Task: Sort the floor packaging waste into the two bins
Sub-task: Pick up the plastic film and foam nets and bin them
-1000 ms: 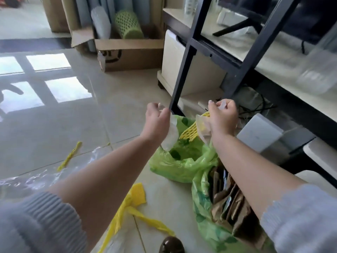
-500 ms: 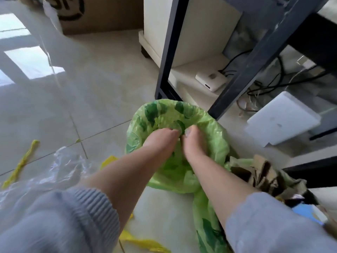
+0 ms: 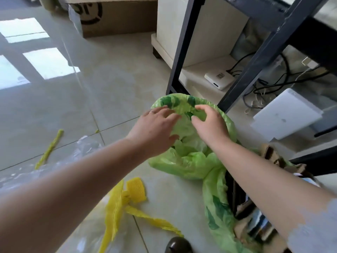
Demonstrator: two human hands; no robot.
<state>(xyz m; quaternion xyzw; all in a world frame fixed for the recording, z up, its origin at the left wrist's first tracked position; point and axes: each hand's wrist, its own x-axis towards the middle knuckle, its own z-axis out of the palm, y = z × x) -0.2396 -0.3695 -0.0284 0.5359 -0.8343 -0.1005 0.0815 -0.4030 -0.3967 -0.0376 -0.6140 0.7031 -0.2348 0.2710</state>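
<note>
While both hands are held over the far green bag (image 3: 184, 161), the left hand (image 3: 155, 126) and right hand (image 3: 209, 125) are spread, gripping nothing (fingers loosely bent); yellow netting (image 3: 135, 190) lies near left.

Bare floor tile (image 3: 113, 83) lay open across upper left and center of frame. Black desk legs (image 3: 184, 46) crowded the green bag (image 3: 191, 161) from the upper right. Yellow foam netting (image 3: 127, 196) and clear plastic film (image 3: 60, 167) cluttered lower left; cardboard-filled bag (image 3: 218, 212) blocked lower right.
</note>
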